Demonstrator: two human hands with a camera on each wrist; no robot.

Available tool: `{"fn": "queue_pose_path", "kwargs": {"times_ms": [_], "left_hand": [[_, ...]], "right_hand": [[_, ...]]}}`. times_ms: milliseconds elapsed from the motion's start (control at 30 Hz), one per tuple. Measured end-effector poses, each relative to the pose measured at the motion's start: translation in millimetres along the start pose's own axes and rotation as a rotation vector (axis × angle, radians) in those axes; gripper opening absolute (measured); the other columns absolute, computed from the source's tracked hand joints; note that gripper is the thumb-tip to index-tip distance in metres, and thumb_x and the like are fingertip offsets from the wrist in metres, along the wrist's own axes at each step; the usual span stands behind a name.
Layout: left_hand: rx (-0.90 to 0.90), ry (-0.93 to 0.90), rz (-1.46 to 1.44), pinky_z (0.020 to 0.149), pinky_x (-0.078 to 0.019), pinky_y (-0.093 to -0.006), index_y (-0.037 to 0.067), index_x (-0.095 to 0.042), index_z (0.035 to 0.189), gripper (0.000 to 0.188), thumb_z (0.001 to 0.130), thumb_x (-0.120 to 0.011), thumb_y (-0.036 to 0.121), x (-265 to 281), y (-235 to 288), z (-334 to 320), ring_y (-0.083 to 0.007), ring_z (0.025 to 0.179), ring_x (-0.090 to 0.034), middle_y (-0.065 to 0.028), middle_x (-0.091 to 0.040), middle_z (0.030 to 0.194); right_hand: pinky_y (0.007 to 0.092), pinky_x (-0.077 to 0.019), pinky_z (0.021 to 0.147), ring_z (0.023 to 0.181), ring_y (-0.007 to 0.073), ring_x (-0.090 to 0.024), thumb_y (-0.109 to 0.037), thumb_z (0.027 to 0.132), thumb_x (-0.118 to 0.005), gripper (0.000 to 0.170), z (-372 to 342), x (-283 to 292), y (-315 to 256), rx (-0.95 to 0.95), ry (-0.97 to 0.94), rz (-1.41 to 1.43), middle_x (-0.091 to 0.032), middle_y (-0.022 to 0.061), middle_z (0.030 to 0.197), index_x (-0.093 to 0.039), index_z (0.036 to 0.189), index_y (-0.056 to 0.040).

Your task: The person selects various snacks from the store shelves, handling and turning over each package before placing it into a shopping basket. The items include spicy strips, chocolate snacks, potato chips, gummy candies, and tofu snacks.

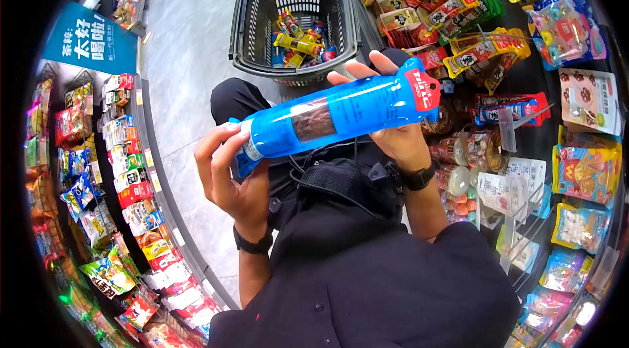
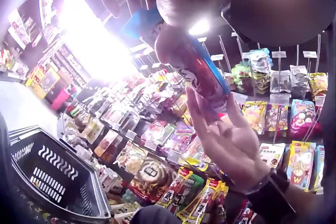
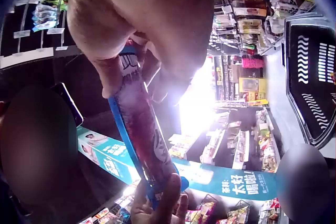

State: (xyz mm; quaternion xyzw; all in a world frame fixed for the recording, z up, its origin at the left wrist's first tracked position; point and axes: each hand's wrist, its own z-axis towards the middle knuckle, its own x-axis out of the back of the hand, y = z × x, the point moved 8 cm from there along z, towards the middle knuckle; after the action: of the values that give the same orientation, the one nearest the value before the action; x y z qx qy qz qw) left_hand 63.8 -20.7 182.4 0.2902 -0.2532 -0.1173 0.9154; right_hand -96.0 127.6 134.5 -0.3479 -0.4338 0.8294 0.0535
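Observation:
A long blue snack package [image 1: 370, 102] is held up at a slant in front of the body. It has a see-through window showing dark brown contents, and a red header [image 1: 419, 89] at the right end. My left hand [image 1: 229, 178] grips the left end between thumb and fingers. Beneath the other end, my right hand [image 1: 403, 145] supports the package on its palm, with extended fingers showing past the far edge. In the left wrist view, the right hand's fingers [image 2: 197, 113] lie against the package's underside, which carries a reddish printed picture.
A black shopping basket [image 1: 244, 37] stands on the grey floor ahead, with several yellow and blue packs [image 1: 298, 43] inside. Snack shelves [image 1: 141, 171] curve along the left. Hanging bags [image 1: 586, 168] and metal hooks crowd the right side, close to the right arm. A teal sign [image 1: 92, 37] sits upper left.

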Motion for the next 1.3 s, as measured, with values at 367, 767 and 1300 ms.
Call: {"fn": "queue_pose_path", "kwargs": {"times_ms": [367, 767, 1300], "left_hand": [[-0.056, 0.059, 0.088, 0.086, -0.0518, -0.0391, 0.006, -0.064, 0.101, 0.042, 0.063, -0.08, -0.004, 2.3, 6.0, 7.1, -0.0287, 0.096, -0.062, -0.011, -0.062, 0.102], [0.814, -0.49, -0.522, 0.058, -0.0452, -0.019, -0.001, -0.064, 0.098, 0.028, 0.083, -0.078, 0.017, -82.2, -25.4, -41.0, -0.0028, 0.066, -0.055, 0.0012, -0.063, 0.074], [0.791, -0.659, -0.429, 0.059, -0.0407, -0.0219, -0.002, -0.064, 0.093, 0.025, 0.088, -0.068, 0.022, -108.3, -38.2, -64.0, -0.0042, 0.064, -0.049, 0.0009, -0.058, 0.07]], "right_hand": [[0.0559, -0.039, 0.107, 0.132, 0.0412, -0.044, -0.019, 0.08, -0.079, 0.091, 12.0, 4.4, 8.7, 0.026, -0.039, 0.146, -0.04, 0.0204, 0.147, -0.022, 0.15, -0.0084], [0.0317, -0.0536, 0.086, 0.106, 0.0171, -0.06, 0.001, 0.088, -0.065, 0.039, -3.9, 50.3, 32.6, -0.152, 0.319, -0.084, -0.057, 0.0117, 0.121, -0.046, 0.122, 0.0005], [0.0281, -0.0539, 0.079, 0.1, 0.0137, -0.062, -0.016, 0.094, -0.065, 0.035, -29.2, 61.0, 70.6, -0.405, 0.377, -0.047, -0.062, 0.0099, 0.117, -0.046, 0.12, -0.0016]]}}
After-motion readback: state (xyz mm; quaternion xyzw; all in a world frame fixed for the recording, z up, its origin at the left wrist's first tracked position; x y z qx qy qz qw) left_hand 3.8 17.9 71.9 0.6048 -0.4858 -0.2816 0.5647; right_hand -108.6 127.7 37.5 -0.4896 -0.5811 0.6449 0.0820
